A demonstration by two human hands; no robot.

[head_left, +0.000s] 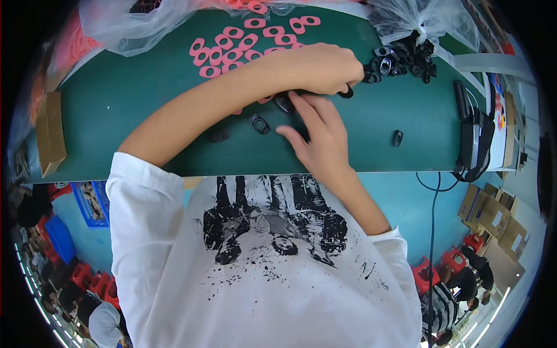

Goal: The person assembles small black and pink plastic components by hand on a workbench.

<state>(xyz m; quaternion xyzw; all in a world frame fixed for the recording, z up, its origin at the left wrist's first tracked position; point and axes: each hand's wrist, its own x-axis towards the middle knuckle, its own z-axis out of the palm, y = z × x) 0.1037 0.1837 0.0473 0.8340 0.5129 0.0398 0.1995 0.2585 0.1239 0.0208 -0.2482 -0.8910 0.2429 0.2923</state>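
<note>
Green matting (133,110) covered the bench I watched; brown cartons (490,211) sat stacked at the near right, clear bags (125,26) at the far edge. My left hand (322,66) reached across (fingers clenched on a black oval ring (347,91)) beside the black pile (403,58). My right hand (319,136) lay released, a fingertip touching another ring (284,104).

A long green-topped work table (116,110) stands over a light blue floor (406,203), with brown cardboard boxes (490,217) and red plastic stools (452,261) at the right and a blue plastic crate (58,238) at the left.
</note>
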